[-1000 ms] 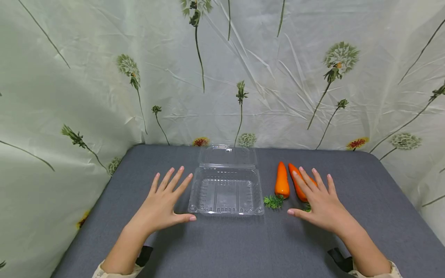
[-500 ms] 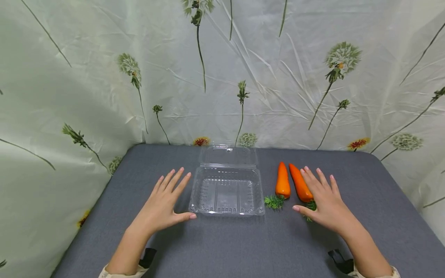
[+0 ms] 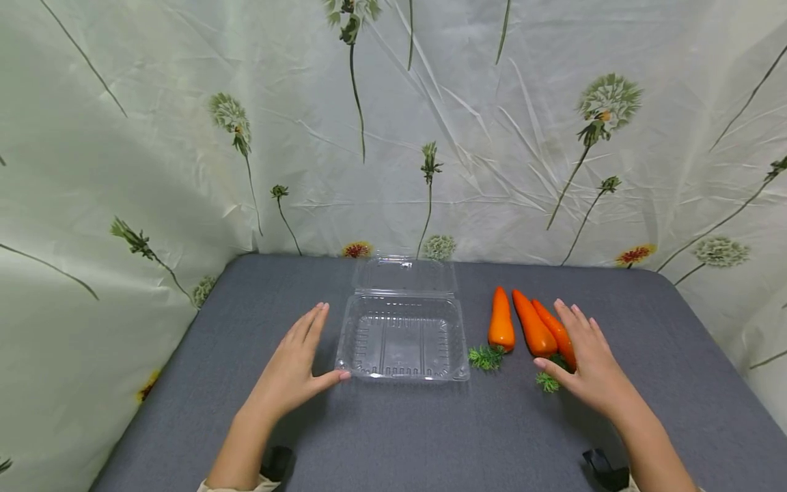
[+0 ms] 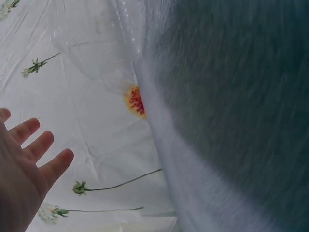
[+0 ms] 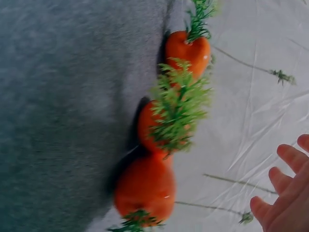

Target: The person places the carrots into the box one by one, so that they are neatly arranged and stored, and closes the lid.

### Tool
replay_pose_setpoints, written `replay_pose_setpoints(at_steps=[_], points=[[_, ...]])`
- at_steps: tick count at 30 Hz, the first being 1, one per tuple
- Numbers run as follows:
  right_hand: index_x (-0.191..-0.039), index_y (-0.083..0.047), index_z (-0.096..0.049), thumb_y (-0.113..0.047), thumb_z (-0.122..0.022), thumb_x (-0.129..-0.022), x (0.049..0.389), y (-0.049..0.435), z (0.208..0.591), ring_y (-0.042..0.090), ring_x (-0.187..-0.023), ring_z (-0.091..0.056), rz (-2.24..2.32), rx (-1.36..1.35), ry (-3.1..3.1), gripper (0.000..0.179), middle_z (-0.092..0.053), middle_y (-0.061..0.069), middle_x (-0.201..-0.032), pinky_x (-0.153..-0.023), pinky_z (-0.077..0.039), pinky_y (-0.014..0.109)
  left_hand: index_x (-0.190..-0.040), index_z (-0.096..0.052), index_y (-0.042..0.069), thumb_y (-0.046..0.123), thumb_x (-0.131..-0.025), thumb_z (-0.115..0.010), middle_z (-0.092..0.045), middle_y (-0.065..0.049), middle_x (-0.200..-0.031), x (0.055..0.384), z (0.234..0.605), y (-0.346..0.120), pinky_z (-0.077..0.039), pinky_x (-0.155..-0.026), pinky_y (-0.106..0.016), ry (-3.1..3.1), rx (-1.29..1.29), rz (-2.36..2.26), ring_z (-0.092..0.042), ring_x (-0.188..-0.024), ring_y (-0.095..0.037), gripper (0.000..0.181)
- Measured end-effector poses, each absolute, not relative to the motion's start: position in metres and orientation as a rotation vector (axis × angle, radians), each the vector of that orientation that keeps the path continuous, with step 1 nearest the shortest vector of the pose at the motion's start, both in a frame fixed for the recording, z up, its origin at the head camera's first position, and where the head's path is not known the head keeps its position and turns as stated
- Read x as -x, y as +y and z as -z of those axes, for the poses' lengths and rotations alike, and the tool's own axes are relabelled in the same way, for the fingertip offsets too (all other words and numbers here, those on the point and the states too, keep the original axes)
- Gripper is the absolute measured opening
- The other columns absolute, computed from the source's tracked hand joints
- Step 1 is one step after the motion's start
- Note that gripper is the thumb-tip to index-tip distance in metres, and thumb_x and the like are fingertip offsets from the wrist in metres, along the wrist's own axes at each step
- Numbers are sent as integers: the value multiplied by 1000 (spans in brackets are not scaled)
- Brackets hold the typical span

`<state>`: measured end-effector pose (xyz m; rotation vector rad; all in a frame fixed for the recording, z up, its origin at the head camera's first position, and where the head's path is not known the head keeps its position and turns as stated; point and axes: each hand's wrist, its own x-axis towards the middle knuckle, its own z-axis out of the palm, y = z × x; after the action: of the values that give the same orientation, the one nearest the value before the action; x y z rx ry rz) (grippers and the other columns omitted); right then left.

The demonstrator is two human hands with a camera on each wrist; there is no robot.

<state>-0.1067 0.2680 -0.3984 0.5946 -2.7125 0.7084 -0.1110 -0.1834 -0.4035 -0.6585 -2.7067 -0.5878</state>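
Your left hand (image 3: 294, 365) and right hand (image 3: 587, 365) are holding nothing, fingers extended; three carrots (image 3: 533, 326) are lying right of the clear container (image 3: 399, 374), nearer your right hand, tips pointing away.

Grey tbl (image 3: 406, 437) carries open clear plastic box (image 3: 402, 345) &, just to its R, 3 green-topped orange carrots (image 3: 533, 326).

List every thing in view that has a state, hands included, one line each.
Left hand: fingers extended, holding nothing
Right hand: fingers extended, holding nothing
Clear plastic container: open, no carrot inside
Container lid: folded back
Left carrot: lying down, leafy end toward the person
Middle carrot: lying down
Right carrot: lying down, partly hidden in the head view
Backdrop cloth: hanging, creased
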Motion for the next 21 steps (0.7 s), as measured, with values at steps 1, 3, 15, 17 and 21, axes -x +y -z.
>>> replay_pose_setpoints(at_steps=[1, 3, 15, 17, 21], points=[[-145, -11, -12, -29, -72, -76, 106, 270, 400, 35, -132, -12, -728, -584, -2707, 93, -24, 23, -141, -106, 2, 40, -145, -12, 12, 57, -70, -67, -24, -13, -144, 110, 405, -182, -27, -97, -51, -2712, 637, 625, -26, -127, -33, 104], [-145, -11, -13, -27, -71, -77, 105, 272, 403, 38, -131, -14, -777, -555, -2706, 91, -24, 25, -140, -106, -2, 44, -145, -9, 13, 52, -71, -69, -21, -13, -145, 108, 408, -179, -28, -96, -53, -2739, 587, 707, -24, -128, -32, 103], [-145, -10, -13, -23, -67, -82, 98, 280, 414, 51, -121, -22, -950, -348, -2748, 83, -22, 30, -139, -88, -19, 67, -146, -5, 20, 41, -76, -69, -19, -18, -143, 105, 426, -166, -27, -93, -58, -2723, 471, 1098, -22, -127, -36, 97], [-145, -9, -13, -23, -66, -83, 97, 281, 416, 51, -121, -21, -966, -314, -2754, 82, -22, 30, -139, -88, -19, 67, -145, -6, 19, 40, -77, -69, -20, -18, -142, 106, 427, -165, -26, -94, -57, -2717, 463, 1123, -22, -128, -35, 95], [-144, -7, -15, -23, -64, -85, 96, 284, 420, 50, -121, -22, -992, -261, -2750, 78, -22, 30, -138, -87, -20, 67, -145, -10, 16, 38, -78, -69, -21, -20, -141, 106, 428, -162, -26, -95, -57, -2717, 423, 1180, -23, -127, -36, 92]])
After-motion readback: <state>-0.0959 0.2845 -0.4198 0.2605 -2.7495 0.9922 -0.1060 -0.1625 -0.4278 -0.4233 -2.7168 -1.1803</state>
